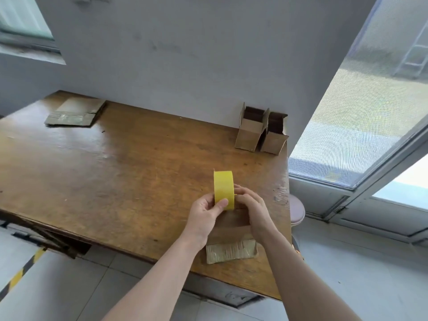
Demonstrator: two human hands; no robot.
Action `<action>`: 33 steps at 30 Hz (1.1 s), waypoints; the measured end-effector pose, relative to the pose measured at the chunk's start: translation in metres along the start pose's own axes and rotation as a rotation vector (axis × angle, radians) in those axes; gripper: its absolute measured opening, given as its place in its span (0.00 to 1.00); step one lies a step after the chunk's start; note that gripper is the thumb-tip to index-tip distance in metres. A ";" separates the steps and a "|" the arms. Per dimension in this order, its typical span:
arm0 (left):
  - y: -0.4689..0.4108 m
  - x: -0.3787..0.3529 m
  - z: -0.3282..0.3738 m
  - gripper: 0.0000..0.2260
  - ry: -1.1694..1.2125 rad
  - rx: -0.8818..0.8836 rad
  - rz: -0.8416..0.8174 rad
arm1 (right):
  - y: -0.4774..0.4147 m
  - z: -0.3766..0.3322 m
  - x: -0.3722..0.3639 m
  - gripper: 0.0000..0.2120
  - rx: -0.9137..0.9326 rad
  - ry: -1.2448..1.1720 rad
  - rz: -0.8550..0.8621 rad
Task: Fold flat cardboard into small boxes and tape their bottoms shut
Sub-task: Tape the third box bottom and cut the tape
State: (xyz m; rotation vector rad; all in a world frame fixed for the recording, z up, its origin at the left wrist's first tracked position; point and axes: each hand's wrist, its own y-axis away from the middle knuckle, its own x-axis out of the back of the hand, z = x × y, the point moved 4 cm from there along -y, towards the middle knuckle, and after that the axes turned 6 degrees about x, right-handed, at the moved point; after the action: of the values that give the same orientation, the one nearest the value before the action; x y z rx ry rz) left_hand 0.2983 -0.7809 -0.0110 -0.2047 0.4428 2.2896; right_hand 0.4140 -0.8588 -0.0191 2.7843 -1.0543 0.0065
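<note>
Both hands are raised over the near right part of the wooden desk (120, 172), gripping a yellow roll of tape (223, 189) held on edge between them. The left hand (205, 216) clasps the roll from the left, its thumb pressed across the yellow outer face and the other fingers (209, 200) curled behind it. The right hand (252, 210) closes on the roll's right side, its fingertips pinching at the rim; whether they hold a loose tape end cannot be told.

Directly below the fingers and between the two wrists lies a small cardboard box (231, 247) on the desk, its taped, glossy end facing the near edge. Well beyond the fingers, at the far right corner against the wall, two folded boxes (260, 133) stand upright side by side and touching, flaps open at the top. Far to the left of the fingers, at the back left corner, rests a stack of flat cardboard (75, 113).
</note>
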 end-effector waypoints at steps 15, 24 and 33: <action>0.011 0.028 -0.022 0.23 -1.460 -0.628 0.165 | -0.009 -0.003 0.015 0.22 0.033 -0.283 0.044; 0.004 0.041 -0.011 0.20 -1.594 -0.587 0.097 | -0.006 -0.028 -0.001 0.24 0.290 0.288 0.096; -0.009 0.039 0.013 0.15 -0.505 -0.019 0.267 | -0.003 -0.032 -0.009 0.22 0.376 0.448 0.108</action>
State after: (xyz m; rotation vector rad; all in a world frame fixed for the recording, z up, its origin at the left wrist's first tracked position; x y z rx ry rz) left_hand 0.2781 -0.7436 -0.0124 0.4419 0.1919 2.4901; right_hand 0.4104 -0.8459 0.0110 2.8169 -1.1699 0.8812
